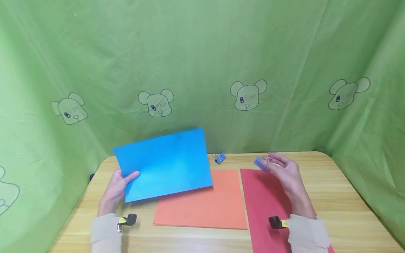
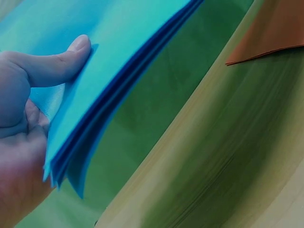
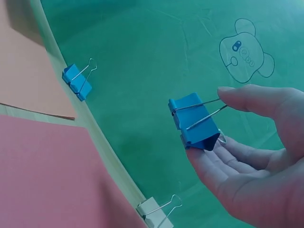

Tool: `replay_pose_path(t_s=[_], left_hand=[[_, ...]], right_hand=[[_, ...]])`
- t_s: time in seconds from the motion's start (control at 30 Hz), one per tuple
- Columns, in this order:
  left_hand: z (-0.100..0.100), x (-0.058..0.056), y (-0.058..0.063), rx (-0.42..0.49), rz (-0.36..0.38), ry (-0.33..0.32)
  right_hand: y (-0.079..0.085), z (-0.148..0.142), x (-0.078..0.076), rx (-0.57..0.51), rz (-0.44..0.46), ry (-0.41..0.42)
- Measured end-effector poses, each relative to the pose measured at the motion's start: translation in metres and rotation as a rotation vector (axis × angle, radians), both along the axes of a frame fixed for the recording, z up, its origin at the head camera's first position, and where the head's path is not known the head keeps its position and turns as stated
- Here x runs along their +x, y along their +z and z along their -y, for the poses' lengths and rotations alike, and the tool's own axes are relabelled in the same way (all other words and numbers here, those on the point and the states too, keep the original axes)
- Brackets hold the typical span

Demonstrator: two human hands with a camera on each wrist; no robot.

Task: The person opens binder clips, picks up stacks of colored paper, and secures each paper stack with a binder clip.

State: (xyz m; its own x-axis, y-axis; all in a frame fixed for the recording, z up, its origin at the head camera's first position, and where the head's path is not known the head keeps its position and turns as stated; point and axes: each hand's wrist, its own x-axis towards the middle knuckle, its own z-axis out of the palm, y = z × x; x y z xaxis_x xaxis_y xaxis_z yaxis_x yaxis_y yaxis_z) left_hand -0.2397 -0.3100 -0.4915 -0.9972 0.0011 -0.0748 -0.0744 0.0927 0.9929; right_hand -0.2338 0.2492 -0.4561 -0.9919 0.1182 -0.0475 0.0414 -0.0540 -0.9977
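Note:
My left hand (image 1: pixel 116 186) grips a stack of blue paper (image 1: pixel 167 163) by its left side, thumb on top and the other fingers behind. The stack is raised and tilted above the table; in the left wrist view its loose edges (image 2: pixel 90 130) fan apart slightly. Over at the right, my right hand (image 1: pixel 289 175) holds a blue binder clip (image 3: pixel 197 121) in the air by its wire handles, thumb at one handle and fingers underneath. Its jaws look closed, with no paper in them. Orange paper (image 1: pixel 205 207) lies partly under the raised blue stack.
Red paper (image 1: pixel 269 211) lies beneath my right arm. A second blue binder clip (image 1: pixel 220 158) sits at the table's back edge. A white binder clip (image 3: pixel 154 211) shows low in the right wrist view. The green curtain (image 1: pixel 202 70) hangs right behind the wooden table (image 1: pixel 341 196).

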Motion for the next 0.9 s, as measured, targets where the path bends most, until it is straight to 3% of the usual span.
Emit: replay_pose_path(t_s=[0.37, 0.67, 0.9], left_hand=[[-0.007, -0.003, -0.007, -0.016, 0.043, -0.009], [-0.009, -0.003, -0.007, -0.002, 0.04, -0.056], [-0.011, -0.005, -0.008, -0.007, 0.066, -0.063]], right_hand=[[-0.005, -0.001, -0.005, 0.067, 0.128, -0.029], [-0.005, 0.001, -0.003, 0.304, 0.195, -0.024], [-0.002, 0.002, -0.001, 0.422, 0.185, -0.01]])
